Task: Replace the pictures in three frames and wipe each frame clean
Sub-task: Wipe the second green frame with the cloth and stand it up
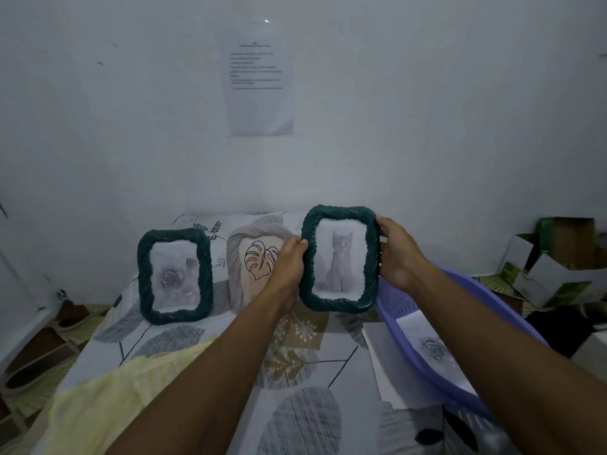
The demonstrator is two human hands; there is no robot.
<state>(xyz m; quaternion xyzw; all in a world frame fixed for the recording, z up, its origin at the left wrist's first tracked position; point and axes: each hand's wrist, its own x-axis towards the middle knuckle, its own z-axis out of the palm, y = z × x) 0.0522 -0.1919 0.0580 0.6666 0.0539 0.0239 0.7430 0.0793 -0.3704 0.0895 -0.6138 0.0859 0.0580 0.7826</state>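
I hold a dark green twisted-rim frame with a grey kitten picture upright above the table. My left hand grips its left edge and my right hand grips its right edge. A second green frame with a rose picture stands at the left. Between them stands a beige frame showing a leaf drawing, partly hidden by my left hand. A yellow cloth lies at the near left.
A purple plastic basin at the right holds a loose rose print; white sheets lie beside it. The table has a patterned cover. Cardboard boxes sit on the floor at the right. A printed sheet hangs on the wall.
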